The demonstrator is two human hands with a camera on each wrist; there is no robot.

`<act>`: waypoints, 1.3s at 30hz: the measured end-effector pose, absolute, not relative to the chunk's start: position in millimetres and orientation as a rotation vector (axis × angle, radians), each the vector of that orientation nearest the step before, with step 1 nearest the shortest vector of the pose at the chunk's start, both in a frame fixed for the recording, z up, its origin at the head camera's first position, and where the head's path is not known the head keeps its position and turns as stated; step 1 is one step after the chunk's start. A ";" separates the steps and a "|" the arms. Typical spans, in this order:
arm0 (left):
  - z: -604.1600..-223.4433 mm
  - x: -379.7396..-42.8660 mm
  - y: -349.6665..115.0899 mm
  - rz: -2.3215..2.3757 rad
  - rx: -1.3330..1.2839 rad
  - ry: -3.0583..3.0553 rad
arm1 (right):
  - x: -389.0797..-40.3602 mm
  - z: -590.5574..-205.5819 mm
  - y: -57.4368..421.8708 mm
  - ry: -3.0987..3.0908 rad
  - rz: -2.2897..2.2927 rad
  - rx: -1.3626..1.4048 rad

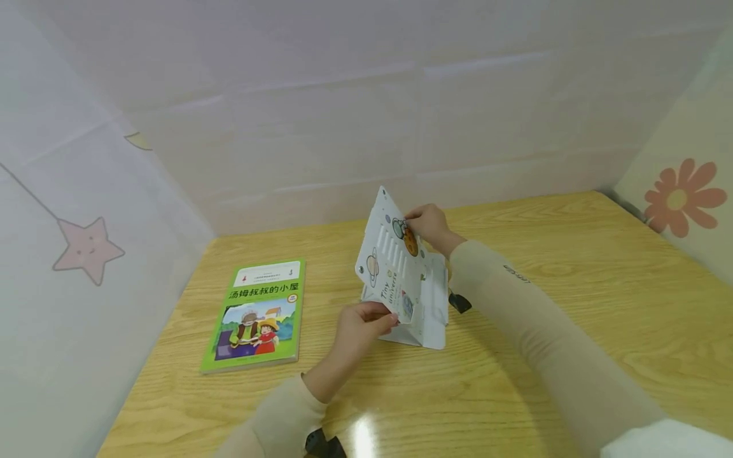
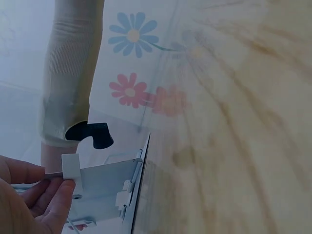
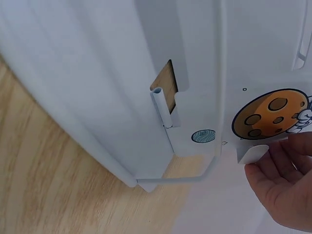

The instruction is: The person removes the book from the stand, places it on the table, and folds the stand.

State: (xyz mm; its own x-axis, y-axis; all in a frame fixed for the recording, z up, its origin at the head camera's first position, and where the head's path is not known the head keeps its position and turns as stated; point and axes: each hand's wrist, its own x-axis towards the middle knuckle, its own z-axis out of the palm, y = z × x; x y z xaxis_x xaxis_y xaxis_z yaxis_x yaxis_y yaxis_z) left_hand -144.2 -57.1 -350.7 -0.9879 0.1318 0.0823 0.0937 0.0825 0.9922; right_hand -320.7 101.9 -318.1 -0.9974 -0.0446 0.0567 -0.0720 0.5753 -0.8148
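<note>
A white book stand (image 1: 375, 245) printed with planets and "Tiny universe" stands on the wooden table, its slotted panel tilted up from the base (image 1: 438, 289). My left hand (image 1: 361, 327) pinches the panel's near edge, thumb on the printed face; in the left wrist view the fingers are by a small white tab (image 2: 71, 168). The right hand (image 1: 431, 224) grips the panel's far edge. In the right wrist view its fingers lie at a bent tab (image 3: 253, 154) under the orange planet (image 3: 268, 114). There, a wire support (image 3: 180, 180) runs between panel and base.
A green picture book (image 1: 258, 318) with Chinese lettering lies flat on the table (image 1: 550, 248), left of the stand. Pale cloth walls (image 1: 321, 114) enclose the table at the back and sides. Black straps (image 1: 460, 301) show near both wrists.
</note>
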 end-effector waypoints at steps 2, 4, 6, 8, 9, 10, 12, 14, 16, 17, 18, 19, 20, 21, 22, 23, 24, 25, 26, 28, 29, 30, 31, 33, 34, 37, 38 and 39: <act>-349.9 -142.6 -53.3 2.079 0.253 2.307 | -319.7 -317.2 101.3 -2.765 1.444 0.119; -349.7 -141.3 -49.6 2.064 0.274 2.329 | -318.6 -316.4 100.5 -2.772 1.451 0.136; -350.1 -140.4 -45.7 2.055 0.289 2.342 | -318.0 -315.7 100.0 -2.779 1.457 0.161; -350.8 -139.6 -42.0 2.052 0.301 2.360 | -317.6 -315.0 99.5 -2.788 1.448 0.177; -351.3 -139.3 -40.3 2.052 0.304 2.370 | -317.6 -314.8 99.3 -2.793 1.444 0.182; -351.7 -139.0 -38.7 2.052 0.299 2.374 | -317.6 -314.6 99.1 -2.800 1.436 0.190; -352.9 -138.8 -36.1 2.061 0.291 2.378 | -317.8 -314.1 98.0 -2.807 1.436 0.201; -353.3 -138.2 -34.1 2.080 0.294 2.378 | -318.1 -313.6 96.7 -2.816 1.422 0.217; -350.5 -136.1 -31.9 2.102 0.279 2.365 | -318.5 -312.7 95.2 -2.824 1.413 0.244; -347.0 -134.1 -30.6 2.110 0.269 2.363 | -318.8 -312.2 94.2 -2.827 1.417 0.251; -343.3 -131.9 -29.3 2.115 0.257 2.363 | -318.7 -311.5 93.1 -2.832 1.414 0.259; -339.1 -129.4 -27.9 2.118 0.243 2.366 | -318.8 -311.0 91.9 -2.840 1.411 0.268; -335.2 -127.1 -26.3 2.117 0.217 2.369 | -319.4 -310.7 90.9 -2.850 1.404 0.278; -332.4 -125.4 -24.8 2.120 0.203 2.372 | -319.3 -310.0 89.8 -2.858 1.405 0.287; -330.0 -123.8 -23.5 2.121 0.192 2.376 | -319.0 -309.4 88.6 -2.865 1.406 0.299; -332.9 -125.0 -22.2 2.132 0.187 2.372 | -318.8 -308.8 87.6 -2.872 1.404 0.314; -336.7 -126.7 -21.1 2.144 0.188 2.367 | -318.5 -308.2 86.7 -2.878 1.404 0.330; -340.6 -128.4 -19.9 2.150 0.191 2.370 | -318.6 -308.0 86.2 -2.884 1.404 0.351; -345.3 -130.6 -18.7 2.153 0.194 2.370 | -318.5 -307.6 85.7 -2.890 1.400 0.370; -352.7 -134.1 -16.6 2.162 0.200 2.367 | -318.5 -307.2 84.6 -2.903 1.398 0.408; -355.2 -135.2 -15.4 2.163 0.198 2.363 | -318.9 -307.4 84.1 -2.911 1.397 0.424; -355.0 -134.9 -14.5 2.167 0.200 2.360 | -319.3 -307.5 83.4 -2.921 1.398 0.434; -354.0 -134.3 -13.5 2.167 0.194 2.358 | -319.8 -307.8 82.8 -2.929 1.389 0.451; -350.1 -132.2 -11.5 2.183 0.184 2.337 | -320.6 -308.4 81.3 -2.937 1.380 0.483; -347.0 -130.5 -10.5 2.190 0.180 2.332 | -320.8 -308.4 80.5 -2.938 1.380 0.495; -339.0 -125.6 -7.6 2.210 0.164 2.332 | -320.4 -308.4 77.8 -2.943 1.391 0.524; -337.8 -124.5 -6.6 2.219 0.163 2.333 | -320.0 -308.2 77.0 -2.946 1.398 0.529; -338.3 -124.2 -5.6 2.226 0.166 2.336 | -319.4 -307.7 76.0 -2.950 1.401 0.534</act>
State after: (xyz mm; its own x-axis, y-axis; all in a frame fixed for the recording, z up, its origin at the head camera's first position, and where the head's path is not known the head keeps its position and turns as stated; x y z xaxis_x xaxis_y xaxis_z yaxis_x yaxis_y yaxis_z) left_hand -124.2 -5.6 -338.3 -0.9907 0.0126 0.1353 0.1357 0.0476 0.9896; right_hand -319.4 76.0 -307.7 -0.9343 -0.3563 -0.0131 -0.2149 0.5922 -0.7766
